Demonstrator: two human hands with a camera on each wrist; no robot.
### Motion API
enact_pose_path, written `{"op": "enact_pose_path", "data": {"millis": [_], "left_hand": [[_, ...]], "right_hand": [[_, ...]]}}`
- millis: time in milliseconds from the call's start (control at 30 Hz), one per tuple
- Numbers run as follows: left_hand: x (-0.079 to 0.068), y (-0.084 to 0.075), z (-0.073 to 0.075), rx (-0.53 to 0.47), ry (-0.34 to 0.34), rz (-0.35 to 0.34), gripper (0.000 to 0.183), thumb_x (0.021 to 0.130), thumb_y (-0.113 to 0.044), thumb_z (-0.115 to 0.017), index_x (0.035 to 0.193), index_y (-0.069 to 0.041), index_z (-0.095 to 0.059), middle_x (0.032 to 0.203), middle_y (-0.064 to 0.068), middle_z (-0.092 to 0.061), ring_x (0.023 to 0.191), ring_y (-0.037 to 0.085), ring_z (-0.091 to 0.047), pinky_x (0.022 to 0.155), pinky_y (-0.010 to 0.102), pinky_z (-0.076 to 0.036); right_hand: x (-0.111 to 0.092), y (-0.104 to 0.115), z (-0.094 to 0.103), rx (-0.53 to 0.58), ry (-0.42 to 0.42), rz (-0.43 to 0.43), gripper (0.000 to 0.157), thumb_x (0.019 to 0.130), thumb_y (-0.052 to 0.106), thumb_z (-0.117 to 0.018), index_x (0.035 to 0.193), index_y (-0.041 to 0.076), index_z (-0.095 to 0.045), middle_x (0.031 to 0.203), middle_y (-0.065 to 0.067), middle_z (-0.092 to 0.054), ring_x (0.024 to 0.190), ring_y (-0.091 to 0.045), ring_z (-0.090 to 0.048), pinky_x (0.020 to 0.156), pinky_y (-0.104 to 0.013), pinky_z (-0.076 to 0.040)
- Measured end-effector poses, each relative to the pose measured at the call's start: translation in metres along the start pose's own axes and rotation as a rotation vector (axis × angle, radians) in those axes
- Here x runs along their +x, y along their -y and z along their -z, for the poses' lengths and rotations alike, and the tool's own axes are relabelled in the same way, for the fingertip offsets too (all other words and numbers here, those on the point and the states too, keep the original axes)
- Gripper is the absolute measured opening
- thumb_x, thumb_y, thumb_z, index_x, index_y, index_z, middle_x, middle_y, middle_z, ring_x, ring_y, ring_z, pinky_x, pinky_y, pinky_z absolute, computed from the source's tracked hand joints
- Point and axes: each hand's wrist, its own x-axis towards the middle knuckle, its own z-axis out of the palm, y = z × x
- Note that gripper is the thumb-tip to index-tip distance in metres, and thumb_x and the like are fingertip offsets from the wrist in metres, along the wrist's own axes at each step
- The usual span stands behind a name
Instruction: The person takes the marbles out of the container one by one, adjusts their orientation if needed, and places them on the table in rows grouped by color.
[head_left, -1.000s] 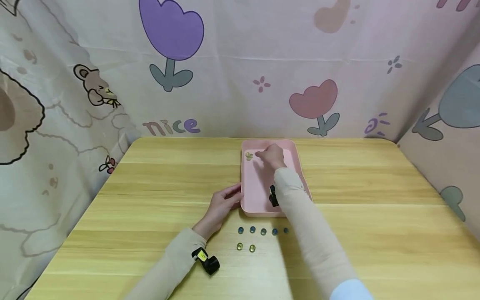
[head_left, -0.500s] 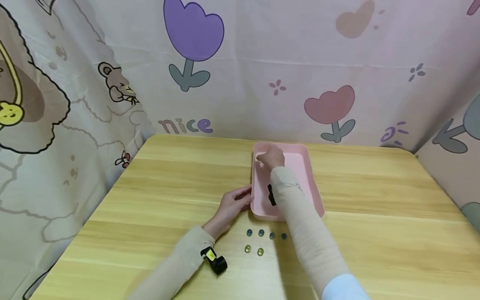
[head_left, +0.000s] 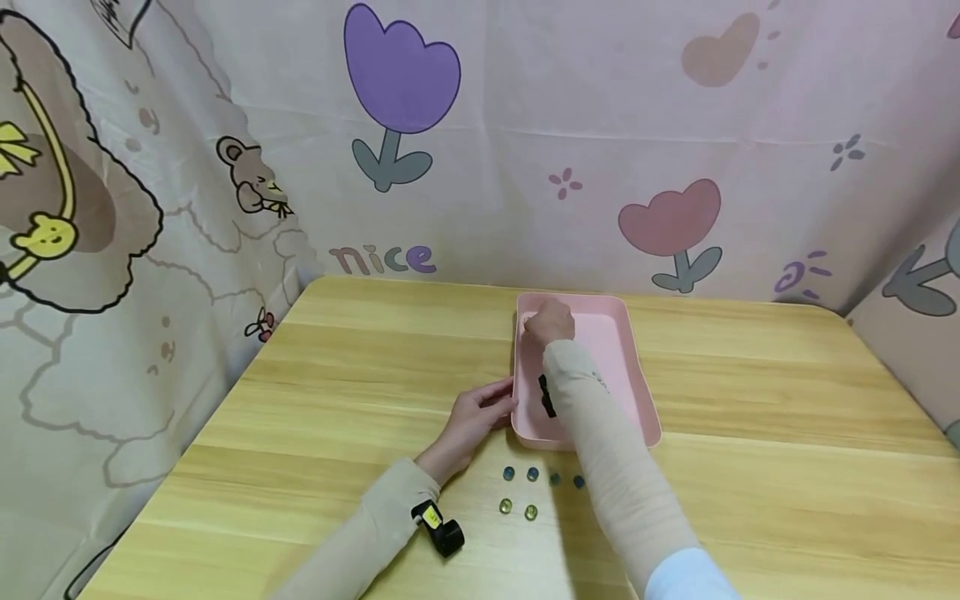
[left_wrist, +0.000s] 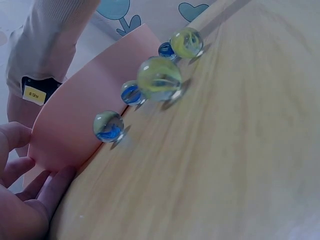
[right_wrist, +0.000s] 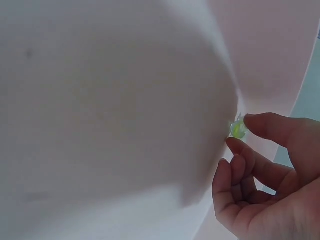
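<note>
A pink tray (head_left: 525, 429) lies toward the back of the table. My left hand (head_left: 471, 421) touches its left side near the front corner; in the left wrist view the fingers (left_wrist: 57, 187) rest against the outer wall. My right hand (head_left: 551, 322) reaches into the tray's far left corner. In the right wrist view its thumb and index finger pinch a clear yellow-green marble (right_wrist: 238, 128) by the wall. In front of the tray stand a row of blue marbles (head_left: 532, 474) and, nearer me, two yellow marbles (head_left: 531, 512). The right sleeve hides part of the tray.
Wood-grain table (head_left: 390, 367) spreads to both sides of the tray. A printed curtain (head_left: 495, 208) hangs right behind the table's back edge and along its sides. The right forearm (head_left: 607, 433) crosses above the tray's front wall and beside the marble row.
The head view has swung left. My right hand has moved left within the tray to the corner marbles, now covering them. The left hand keeps its place at the tray's side.
</note>
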Motion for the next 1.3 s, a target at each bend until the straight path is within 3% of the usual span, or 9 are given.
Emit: {"op": "enact_pose_path", "data": {"millis": [233,367,533,633,733,900,967,1167,1300], "left_hand": [[0.002,-0.001,0.001,0.009,-0.013,0.002,0.043,0.093,-0.007,-0.063,0.135,0.002,-0.053,0.134,0.02,-0.054,0.11,0.026,-0.061,0.089,0.031,-0.054],[0.004,-0.001,0.001,0.015,-0.018,0.008,0.043,0.093,-0.006,-0.063,0.134,0.003,-0.054,0.133,0.02,-0.055,0.108,0.024,-0.062,0.088,0.031,-0.054],[0.005,0.0,0.0,0.014,-0.011,0.013,0.043,0.093,-0.006,-0.063,0.134,0.002,-0.053,0.133,0.02,-0.055,0.109,0.025,-0.061,0.089,0.03,-0.054],[0.005,0.0,0.0,0.015,-0.011,0.015,0.043,0.093,-0.007,-0.062,0.134,0.002,-0.053,0.133,0.02,-0.054,0.11,0.026,-0.06,0.089,0.03,-0.054],[0.003,0.0,-0.001,0.016,-0.011,0.023,0.043,0.094,-0.007,-0.062,0.135,0.002,-0.052,0.135,0.02,-0.053,0.112,0.027,-0.06,0.089,0.03,-0.053],[-0.001,-0.001,-0.001,0.019,-0.025,0.027,0.044,0.093,-0.008,-0.062,0.135,0.002,-0.053,0.138,0.019,-0.051,0.112,0.028,-0.059,0.089,0.03,-0.054],[0.0,-0.002,-0.001,0.014,-0.03,0.024,0.044,0.093,-0.008,-0.063,0.135,0.001,-0.053,0.137,0.019,-0.051,0.113,0.028,-0.059,0.089,0.03,-0.053],[0.0,-0.001,-0.001,0.009,-0.02,0.02,0.044,0.093,-0.008,-0.063,0.135,0.002,-0.052,0.138,0.019,-0.051,0.112,0.026,-0.059,0.089,0.03,-0.053],[0.0,0.0,-0.002,0.026,-0.018,0.027,0.044,0.093,-0.009,-0.063,0.135,0.001,-0.053,0.137,0.018,-0.052,0.11,0.024,-0.06,0.089,0.03,-0.054]], "right_hand": [[-0.005,0.0,0.01,0.02,0.06,0.015,0.019,0.085,0.017,-0.066,0.088,-0.002,-0.068,0.098,-0.02,-0.066,0.088,-0.03,-0.058,0.08,-0.037,-0.051],[0.0,-0.007,0.018,0.03,0.142,0.036,0.024,0.088,0.021,-0.068,0.076,0.001,-0.063,0.075,-0.011,-0.062,0.071,-0.022,-0.056,0.065,-0.031,-0.049],[0.007,-0.02,0.033,0.061,0.221,0.122,0.039,0.089,0.016,-0.065,0.055,0.012,-0.044,0.051,0.001,-0.048,0.048,-0.011,-0.048,0.05,-0.024,-0.046],[0.006,-0.025,0.046,0.082,0.265,0.169,0.037,0.087,0.012,-0.06,0.053,0.013,-0.045,0.05,0.002,-0.047,0.047,-0.01,-0.046,0.053,-0.025,-0.049],[0.003,-0.028,0.057,0.078,0.326,0.216,0.034,0.088,0.014,-0.058,0.056,0.012,-0.046,0.05,0.003,-0.042,0.046,-0.01,-0.041,0.052,-0.024,-0.043],[0.0,-0.034,0.073,0.167,0.416,0.22,0.019,0.092,0.015,-0.059,0.079,0.001,-0.056,0.056,0.003,-0.04,0.049,-0.008,-0.038,0.047,-0.019,-0.035],[-0.003,-0.036,0.079,0.209,0.421,0.216,0.016,0.092,0.014,-0.06,0.087,-0.001,-0.058,0.058,0.002,-0.041,0.05,-0.008,-0.039,0.046,-0.018,-0.036],[-0.011,-0.042,0.093,0.306,0.408,0.252,0.02,0.093,0.015,-0.06,0.078,0.002,-0.056,0.06,-0.001,-0.04,0.056,-0.013,-0.039,0.054,-0.022,-0.038],[-0.019,-0.042,0.1,0.325,0.361,0.24,0.019,0.094,0.019,-0.061,0.088,0.001,-0.062,0.065,-0.001,-0.044,0.062,-0.014,-0.041,0.061,-0.024,-0.042]]}}
